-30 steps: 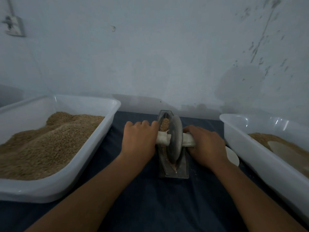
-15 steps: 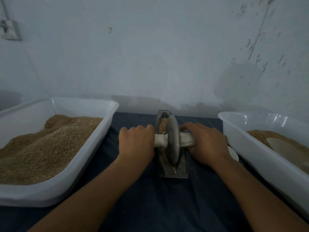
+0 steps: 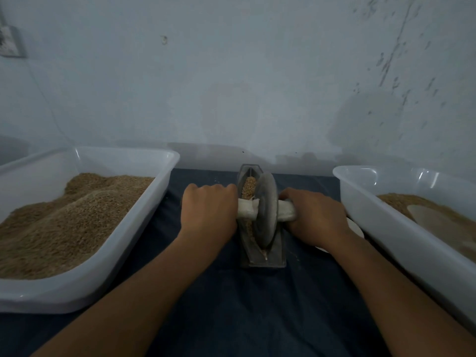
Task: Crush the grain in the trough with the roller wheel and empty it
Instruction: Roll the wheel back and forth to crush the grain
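Note:
A narrow metal trough (image 3: 277, 256) lies lengthwise on the dark cloth in the middle. Brown grain (image 3: 248, 188) fills its far end. A grey roller wheel (image 3: 268, 210) stands on edge in the trough, near its middle. A pale axle handle (image 3: 246, 208) runs through the wheel from left to right. My left hand (image 3: 210, 210) grips the left end of the handle. My right hand (image 3: 313, 217) grips the right end. Both fists hide the handle's tips.
A white plastic tub (image 3: 154, 202) heaped with brown grain stands at the left. Another white tub (image 3: 381, 228) with grain and a pale scoop (image 3: 438, 220) stands at the right. A white dish (image 3: 356, 228) peeks from behind my right wrist. The wall is close behind.
The wheel has rolled slightly along the trough with both hands moving with it; my view has shifted a little. Both grips are unchanged.

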Tool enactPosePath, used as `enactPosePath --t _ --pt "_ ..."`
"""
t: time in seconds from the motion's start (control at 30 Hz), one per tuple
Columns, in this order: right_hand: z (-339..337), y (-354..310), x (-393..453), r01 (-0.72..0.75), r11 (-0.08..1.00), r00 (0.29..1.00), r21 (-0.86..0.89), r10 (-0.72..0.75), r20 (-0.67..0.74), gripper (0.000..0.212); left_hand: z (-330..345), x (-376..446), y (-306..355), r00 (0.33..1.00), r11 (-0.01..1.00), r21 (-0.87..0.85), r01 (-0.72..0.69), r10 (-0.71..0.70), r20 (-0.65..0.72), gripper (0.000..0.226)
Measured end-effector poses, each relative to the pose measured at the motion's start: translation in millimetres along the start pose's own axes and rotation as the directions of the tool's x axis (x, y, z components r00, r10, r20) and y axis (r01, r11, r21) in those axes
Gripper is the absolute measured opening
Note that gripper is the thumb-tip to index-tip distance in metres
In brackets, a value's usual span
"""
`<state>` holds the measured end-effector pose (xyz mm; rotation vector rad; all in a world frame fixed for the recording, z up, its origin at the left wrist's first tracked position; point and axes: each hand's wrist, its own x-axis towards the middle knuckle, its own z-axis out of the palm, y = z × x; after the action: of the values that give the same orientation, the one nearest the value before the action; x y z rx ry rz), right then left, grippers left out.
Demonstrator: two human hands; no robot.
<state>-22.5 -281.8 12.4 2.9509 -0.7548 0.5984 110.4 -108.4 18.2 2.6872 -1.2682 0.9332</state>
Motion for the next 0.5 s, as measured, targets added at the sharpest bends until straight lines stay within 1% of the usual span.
enactPosePath --t 0.17,0.23,0.4,0.5 --pt "7 0 5 0.015 0.999 0.996 -0.043 -0.018 -0.088 0.031 13 6 -3 1.0 1.0 -0.016 0.0 0.0 -0.02 0.017" --pt "10 -1 10 0.004 0.999 0.995 -0.05 -0.009 -0.097 0.031 17 8 -5 1.0 1.0 -0.023 0.005 -0.006 -0.021 0.013" --pt "16 0 17 -0.036 0.999 0.998 -0.02 0.035 -0.053 0.05 28 14 -4 1.0 1.0 0.013 -0.002 0.003 -0.03 0.018" --pt "18 1 24 -0.043 0.999 0.999 -0.034 0.041 -0.033 0.053 34 25 -3 0.999 1.0 0.014 0.003 -0.002 -0.032 0.013"
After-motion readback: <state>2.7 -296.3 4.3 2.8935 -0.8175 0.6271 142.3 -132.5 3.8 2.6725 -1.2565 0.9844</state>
